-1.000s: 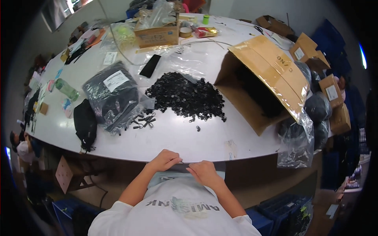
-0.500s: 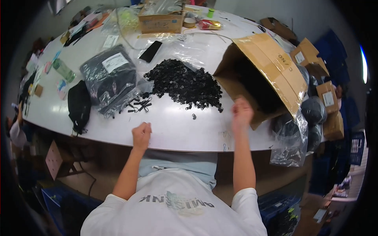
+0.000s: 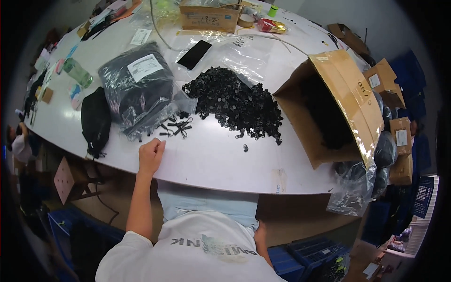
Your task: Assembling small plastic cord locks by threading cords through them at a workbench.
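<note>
My left hand point(image 3: 151, 156) is curled closed just above the near part of the white table point(image 3: 211, 164); anything inside the fingers is hidden. Just beyond it lie several black cord pulls point(image 3: 177, 127). My right hand point(image 3: 260, 233) hangs low beside my hip, below the table edge, its fingers largely out of sight. A broad heap of small black plastic pieces point(image 3: 235, 103) spreads over the middle of the table, with one loose piece point(image 3: 245, 148) in front of it. To its left sits a clear plastic bag point(image 3: 136, 94) packed with dark goods and bearing a white label.
An open cardboard box point(image 3: 347, 89) lies on its side at the right, dark inside. A black pouch point(image 3: 96, 122) and a green bottle point(image 3: 77, 73) are at the left. Behind the heap rest a black phone-like slab point(image 3: 194, 54) and another carton point(image 3: 209, 19).
My right hand has dropped from beside the open box to my hip. My left hand has shifted slightly left, nearer the cord pulls. The view has moved a little.
</note>
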Motion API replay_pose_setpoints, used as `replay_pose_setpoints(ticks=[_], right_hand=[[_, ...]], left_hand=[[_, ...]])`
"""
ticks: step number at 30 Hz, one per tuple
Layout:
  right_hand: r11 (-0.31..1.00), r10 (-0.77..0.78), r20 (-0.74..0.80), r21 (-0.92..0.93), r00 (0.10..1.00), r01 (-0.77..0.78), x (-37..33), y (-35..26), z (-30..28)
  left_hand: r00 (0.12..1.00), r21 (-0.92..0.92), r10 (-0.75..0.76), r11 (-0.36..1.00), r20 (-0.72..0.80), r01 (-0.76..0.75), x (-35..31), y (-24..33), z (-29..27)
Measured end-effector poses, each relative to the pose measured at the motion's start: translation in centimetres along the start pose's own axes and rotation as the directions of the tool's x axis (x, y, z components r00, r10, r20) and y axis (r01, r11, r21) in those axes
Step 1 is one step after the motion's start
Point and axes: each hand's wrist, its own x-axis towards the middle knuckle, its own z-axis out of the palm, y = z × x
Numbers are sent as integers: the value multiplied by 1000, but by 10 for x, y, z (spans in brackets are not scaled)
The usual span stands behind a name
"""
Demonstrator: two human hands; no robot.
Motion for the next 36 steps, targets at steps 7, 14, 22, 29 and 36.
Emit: replay_pose_setpoints(ticks=[7, 14, 22, 29, 36], right_hand=[[997, 71, 24, 37, 997, -72, 34, -13, 51], [991, 91, 71, 90, 993, -97, 101, -63, 67], [968, 159, 102, 181, 982, -175, 114, -92, 67], [959, 175, 79, 213, 981, -188, 132, -100, 68], [960, 182, 96, 199, 979, -198, 129, -93, 54]], left_hand=[[970, 298, 135, 935, 200, -191, 7, -5, 13], [962, 155, 137, 972, 235, -176, 17, -7, 5], [961, 87, 111, 987, 252, -136, 25, -2, 3], [946, 142, 158, 969, 283, -204, 27, -3, 3], [944, 158, 138, 968, 300, -192, 26, -3, 4]])
